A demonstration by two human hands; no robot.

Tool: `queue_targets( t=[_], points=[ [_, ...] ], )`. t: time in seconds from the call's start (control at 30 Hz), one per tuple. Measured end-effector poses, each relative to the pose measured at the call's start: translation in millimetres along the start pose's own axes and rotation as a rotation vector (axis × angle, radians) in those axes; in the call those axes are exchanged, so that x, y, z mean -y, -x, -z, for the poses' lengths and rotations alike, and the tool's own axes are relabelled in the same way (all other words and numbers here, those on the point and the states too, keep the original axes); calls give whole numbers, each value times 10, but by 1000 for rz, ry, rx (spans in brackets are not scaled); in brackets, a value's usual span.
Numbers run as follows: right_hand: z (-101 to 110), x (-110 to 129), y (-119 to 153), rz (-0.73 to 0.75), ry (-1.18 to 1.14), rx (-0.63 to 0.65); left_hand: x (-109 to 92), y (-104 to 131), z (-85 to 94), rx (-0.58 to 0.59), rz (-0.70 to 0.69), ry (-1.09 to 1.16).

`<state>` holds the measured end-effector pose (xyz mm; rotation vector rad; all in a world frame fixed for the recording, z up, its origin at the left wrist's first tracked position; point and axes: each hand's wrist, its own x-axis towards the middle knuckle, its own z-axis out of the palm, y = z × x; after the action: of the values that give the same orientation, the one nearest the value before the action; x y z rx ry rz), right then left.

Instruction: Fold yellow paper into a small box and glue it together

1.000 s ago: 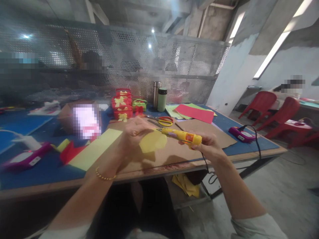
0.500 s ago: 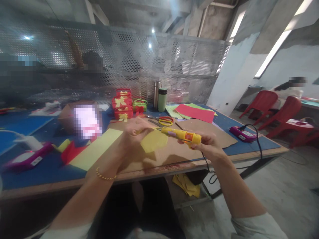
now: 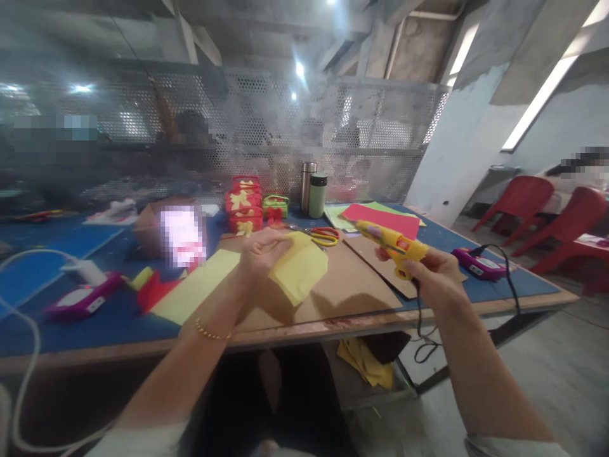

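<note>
Left fingers [image 3: 276,243] curl, pinching yellow sheet [image 3: 303,270].

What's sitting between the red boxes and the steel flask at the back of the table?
A small green box with a red bow, as the head view shows.

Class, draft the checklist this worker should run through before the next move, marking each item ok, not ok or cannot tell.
1. Left hand grips yellow piece: ok.
2. Right hand grips glue gun: ok.
3. Nozzle apart from left hand: ok.
4. Scissors lying down, not held: ok.
5. Cord tidy: not ok, hangs looped.
6. Glue on yellow piece: cannot tell.
</note>
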<state>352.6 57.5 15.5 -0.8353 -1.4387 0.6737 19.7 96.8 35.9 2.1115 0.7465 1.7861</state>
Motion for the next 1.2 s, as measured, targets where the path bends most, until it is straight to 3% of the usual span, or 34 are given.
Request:
queue_targets(
  t=[0.1, 0.2, 0.33, 0.43, 0.53, 0.57, 0.7, 0.8, 0.87, 0.97, 1.2],
  points=[
    [245, -170, -153, 47, 283, -83, 28, -1, 7, -22, -10, -64],
    [548, -431, -341, 115, 573, -97, 50, -3, 17, -121, -110, -256],
    [896, -788, -470, 149, 1037, -9, 25, 14, 26, -237, -245, -525],
    [959, -907, -449, 113, 1147, 40, -17, 29, 27, -234, -325, -611],
    [738, -778, -412, 130, 1191, -18, -51, 40, 20, -188, -366, -658],
    [594, -676, -408, 206, 1161, -49, -59, 43, 16, -170, -369, -658],
    [-213, -133, -434, 570, 769, 49, -84, 50, -9, -95, -346, -557],
    [-809, 183, -475, 696, 540, 158, -103, 47, -26, -83, -286, -450],
    [-1082, 275, -502, 724, 461, 236, -106, 42, -31, -90, -256, -406],
    [-1288, 274, -532, 697, 395, 293, -83, 37, -32, -91, -242, -377],
    [-1387, 166, -506, 609, 215, 266, -53, 42, -41, -42, -224, -334]
  ],
)
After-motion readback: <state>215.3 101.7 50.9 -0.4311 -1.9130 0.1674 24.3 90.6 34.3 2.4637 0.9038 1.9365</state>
